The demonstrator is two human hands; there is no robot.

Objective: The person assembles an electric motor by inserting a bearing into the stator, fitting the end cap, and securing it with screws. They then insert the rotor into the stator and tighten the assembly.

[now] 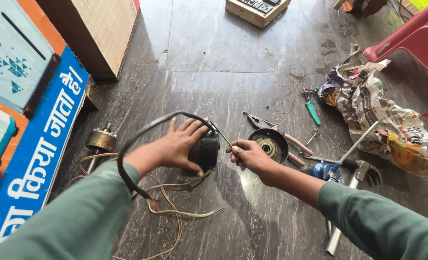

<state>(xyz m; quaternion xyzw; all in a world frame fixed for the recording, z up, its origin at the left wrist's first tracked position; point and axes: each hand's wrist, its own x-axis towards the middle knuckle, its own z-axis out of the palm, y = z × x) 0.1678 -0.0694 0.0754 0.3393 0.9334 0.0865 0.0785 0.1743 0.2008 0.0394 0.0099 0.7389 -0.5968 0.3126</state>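
Note:
My left hand (177,147) lies flat over a black round motor housing (205,151) on the dark stone floor, steadying it. A black cable (141,135) loops from the motor over my left forearm. My right hand (247,155) is closed on a thin metal tool, a slim screwdriver (222,136), whose tip points up-left at the motor's top edge. Just right of that hand lies a round black end cover (270,143) with a bearing in its middle.
Pliers with pink handles (291,142), a green-handled tool (312,113), a hammer (351,149) and crumpled newspaper (382,115) lie to the right. A brass-coloured rotor (100,140) and loose wires (175,212) are at left. A red plastic chair (416,33) and a cardboard box (98,29) stand behind.

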